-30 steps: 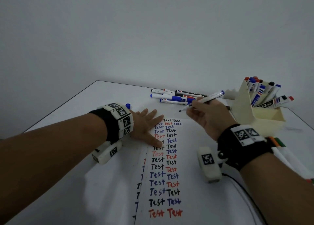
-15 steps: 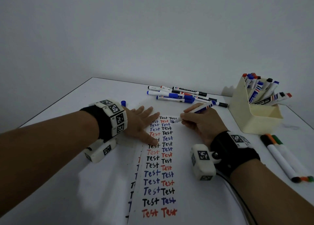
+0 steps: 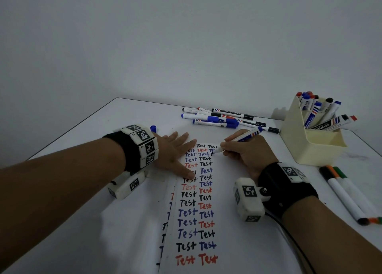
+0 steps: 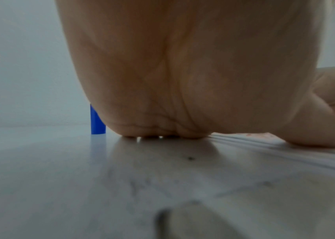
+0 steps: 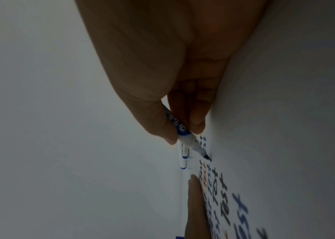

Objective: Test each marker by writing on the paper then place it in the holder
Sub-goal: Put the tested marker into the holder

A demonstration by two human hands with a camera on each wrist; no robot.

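The paper (image 3: 231, 228) lies in front of me, filled with two columns of "Test" in black, blue and red. My right hand (image 3: 240, 149) pinches an uncapped blue marker (image 3: 244, 138) with its tip touching the paper near the top of the right column; the same marker (image 5: 185, 134) shows in the right wrist view. My left hand (image 3: 175, 151) lies flat with spread fingers on the paper's left edge. A blue cap (image 3: 153, 128) stands upright behind my left hand, seen also as the cap (image 4: 97, 120). The cream holder (image 3: 310, 147) at the right holds several markers.
Several loose markers (image 3: 219, 118) lie behind the paper. Three markers with black, orange and green caps (image 3: 349, 195) lie at the right near the table edge. More sheets stick out under the paper's left side. A wall stands close behind the table.
My right hand came down from above the paper and toward me, bringing the marker tip onto the sheet. The left hand stayed flat on the paper.
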